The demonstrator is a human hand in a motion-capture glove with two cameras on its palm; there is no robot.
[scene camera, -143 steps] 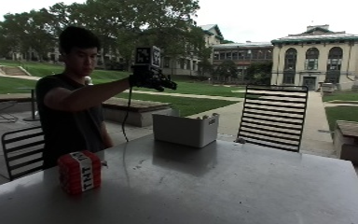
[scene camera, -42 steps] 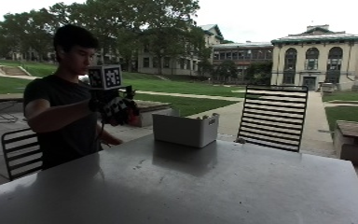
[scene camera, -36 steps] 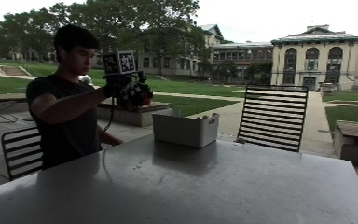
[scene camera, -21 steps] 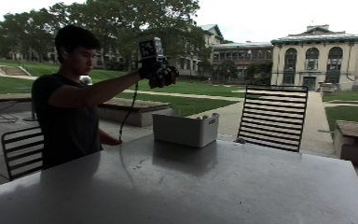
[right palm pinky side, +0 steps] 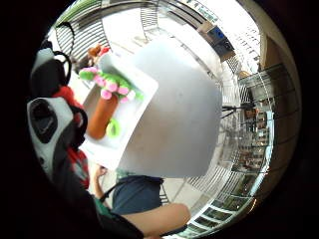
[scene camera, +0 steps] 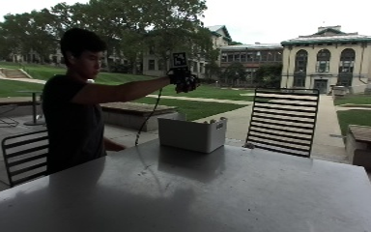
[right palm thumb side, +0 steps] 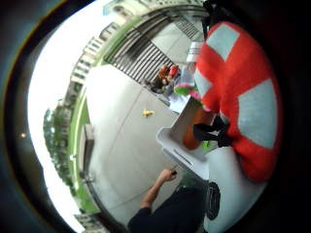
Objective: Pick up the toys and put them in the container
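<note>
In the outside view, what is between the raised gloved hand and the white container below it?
Nothing but open air: the hand is raised above the container, with no object between. The thumb-side palm view shows a red-and-white toy against the palm.

Showing red with pale grey squares: plush toy (right palm thumb side: 238, 92). Appearing white: container (scene camera: 192, 134). Lying inside: orange toy (right palm pinky side: 101, 117), pink-and-green toy (right palm pinky side: 110, 84). Reading grey: surface (scene camera: 237, 193). Wearing black: gloved hand (scene camera: 184, 81).
</note>
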